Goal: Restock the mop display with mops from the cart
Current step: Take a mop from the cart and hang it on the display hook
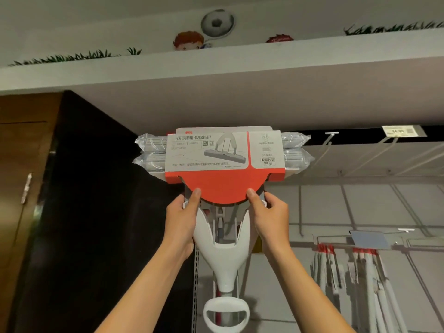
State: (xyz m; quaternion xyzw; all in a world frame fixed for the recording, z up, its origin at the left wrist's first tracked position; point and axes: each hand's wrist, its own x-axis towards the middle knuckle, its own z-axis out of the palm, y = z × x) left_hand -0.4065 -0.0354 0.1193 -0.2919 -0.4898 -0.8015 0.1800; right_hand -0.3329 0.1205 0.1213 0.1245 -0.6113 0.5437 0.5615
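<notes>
Both forearms are seen rising from the bottom edge of the frame toward its centre, cut off below the elbows. Between them, low in the centre, the white pull handle [225, 313] of the mop [222, 251] is cropped by the bottom edge, and the shaft behind it is mostly hidden.

At the far left, a dark panel [91, 212] is too dim to be made out in detail. The left hand [181, 222] is held upright at the left arm of the mop's white yoke, its fingers curled behind that arm and out of sight, its thumb pressed on the lower left rim of the red card [224, 186]. The right hand [270, 218] is posed in mirror fashion on the right arm, thumb laid on the card's lower right rim, fingers hidden behind.

The mop is held head-up in the centre of the frame, its plastic-wrapped sponge head [296, 152] raised close under the white overhead shelf [216, 75]; whether they touch cannot be told. Small print on the card is unreadable.

To the right, bare display hooks [329, 140] and a blurred price tag [400, 131] are seen, with open wall grid below. At lower right, hanging packaged goods [355, 280] are blurred.
</notes>
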